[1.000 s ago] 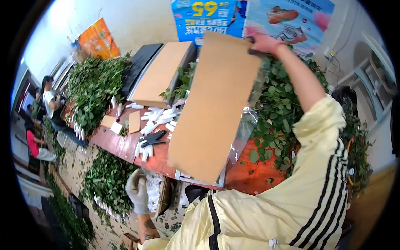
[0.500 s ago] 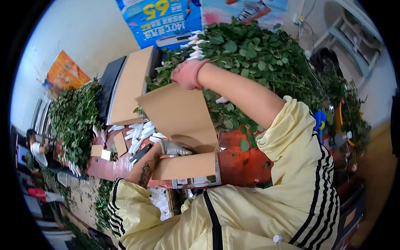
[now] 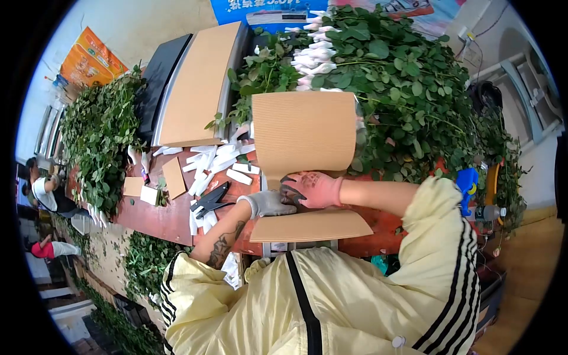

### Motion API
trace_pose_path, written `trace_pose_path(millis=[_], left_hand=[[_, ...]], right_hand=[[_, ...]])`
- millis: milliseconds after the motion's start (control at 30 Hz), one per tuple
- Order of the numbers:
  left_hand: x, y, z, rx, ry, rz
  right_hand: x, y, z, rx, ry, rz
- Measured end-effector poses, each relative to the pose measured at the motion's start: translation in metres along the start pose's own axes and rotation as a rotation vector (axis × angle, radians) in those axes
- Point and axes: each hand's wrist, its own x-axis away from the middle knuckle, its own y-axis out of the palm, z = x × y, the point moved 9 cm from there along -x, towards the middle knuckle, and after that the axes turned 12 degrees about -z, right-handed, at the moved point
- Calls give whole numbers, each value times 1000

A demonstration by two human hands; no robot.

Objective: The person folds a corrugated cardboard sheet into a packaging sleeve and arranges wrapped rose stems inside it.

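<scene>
A corrugated cardboard sheet (image 3: 305,130) lies in front of me, bent up in curves on its far side and on its near side. My left hand (image 3: 271,204), in a grey glove, presses into the bend between them with its fingers close together. Beside it, almost touching, my right hand (image 3: 313,189) in a pink glove bears down on the same sheet with bent fingers. Whatever lies beneath the sheet is mostly hidden. To the left of my left hand is a black stapler (image 3: 211,201), among white sleeve-like pieces (image 3: 207,168).
Leafy stems with white-covered tips (image 3: 313,59) are heaped at the back and right. A stack of cardboard sheets (image 3: 198,89) leans at back left, near another leafy heap (image 3: 100,154). A blue tape dispenser (image 3: 467,189) stands right. People (image 3: 47,192) are far left.
My right hand has come down from the sheet's raised far edge to the bend beside my left hand. The sheet's far part now curves upright, and my view has shifted.
</scene>
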Motion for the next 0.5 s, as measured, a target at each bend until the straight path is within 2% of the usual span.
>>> trace_pose_path(millis=[67, 167, 200, 267, 300, 367, 433, 500], left_hand=[[19, -2, 11, 70, 51, -3], [37, -8, 27, 101, 307, 83], [37, -6, 24, 113, 310, 79], [30, 2, 0, 129, 75, -27], [25, 8, -9, 134, 77, -33], [16, 9, -28, 208, 212, 179], [10, 12, -32, 212, 246, 238], [33, 2, -34, 264, 230, 354]], right_hand=[[-21, 37, 14, 248, -21, -105], [-20, 55, 4, 145, -100, -151], [-24, 64, 6, 137, -103, -161], [-31, 70, 17, 88, -41, -45], [-33, 78, 21, 78, 23, -151], [-31, 77, 22, 71, 38, -223], [-27, 86, 24, 83, 69, -310], [-27, 96, 29, 56, 108, -268]])
